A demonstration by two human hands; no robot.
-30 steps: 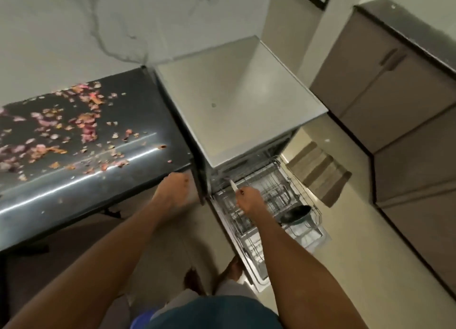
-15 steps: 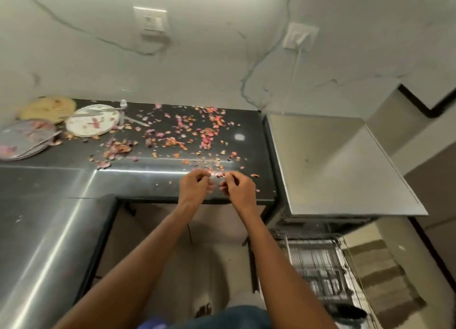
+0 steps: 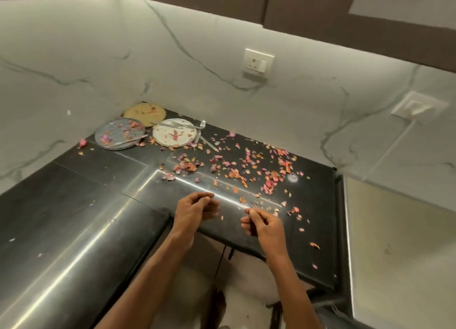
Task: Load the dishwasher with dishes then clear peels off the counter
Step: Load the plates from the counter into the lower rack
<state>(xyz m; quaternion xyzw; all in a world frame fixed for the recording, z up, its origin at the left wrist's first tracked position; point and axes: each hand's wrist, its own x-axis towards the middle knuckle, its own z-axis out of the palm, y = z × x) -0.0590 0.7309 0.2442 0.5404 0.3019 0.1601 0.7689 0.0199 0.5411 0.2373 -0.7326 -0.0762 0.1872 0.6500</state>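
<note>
Pink and orange peels (image 3: pixel 234 172) lie scattered over the black counter (image 3: pixel 74 205), thickest at its middle and right. Three dirty plates sit in the back corner: a yellow plate (image 3: pixel 144 113), a grey plate (image 3: pixel 120 133) with a knife (image 3: pixel 128 141) across it, and a white plate (image 3: pixel 174 136) with a fork (image 3: pixel 181 125) on it. My left hand (image 3: pixel 195 210) and my right hand (image 3: pixel 261 223) hover over the counter's front edge, a little apart. Both have their fingers curled in, thumb against forefinger, and I see nothing held in either. The dishwasher racks are out of view.
The dishwasher's pale flat top (image 3: pixel 399 242) adjoins the counter on the right. Another utensil (image 3: pixel 208 143) lies beside the white plate. A wall socket (image 3: pixel 258 63) sits on the marble backsplash, with dark cabinets overhead. The counter's left wing carries only a few crumbs.
My view swung from the open dishwasher rack up to the counter. My right hand left the rack, both hands met at the counter edge among the peels, and now they have drawn apart.
</note>
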